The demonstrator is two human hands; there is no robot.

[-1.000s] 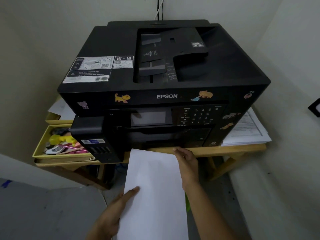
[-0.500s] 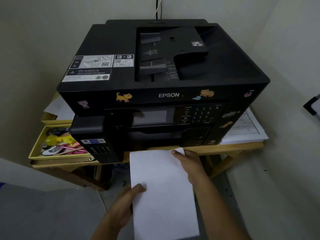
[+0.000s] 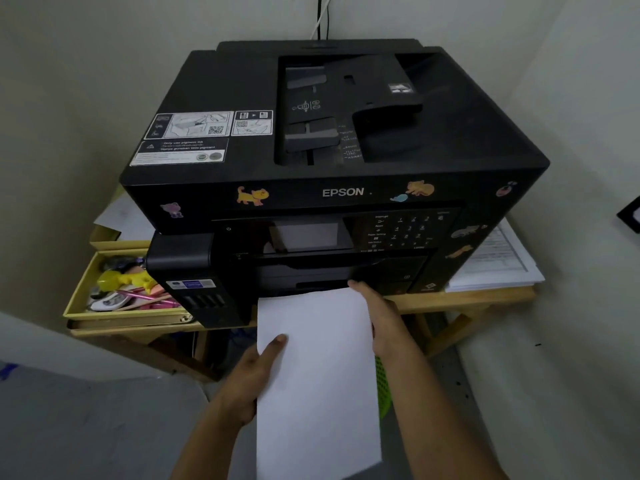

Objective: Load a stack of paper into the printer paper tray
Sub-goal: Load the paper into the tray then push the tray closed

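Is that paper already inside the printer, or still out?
Mostly out. The paper only meets the printer front at its far edge; the left hand and right hand grip its sides.

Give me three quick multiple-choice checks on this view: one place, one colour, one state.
1. Where is the paper stack's far edge?
A. at the printer's lower front slot
B. on the printer's top
C. in the yellow tray

2. What colour is the printer?
A. white
B. black
C. grey

3. How is the left hand engaged?
A. hanging idle
B. pressing the keypad
C. gripping the stack's left edge

Answers: 1 A, the edge meets the front opening beside the right hand; 2 B, its body is black; 3 C, thumb lies on top.
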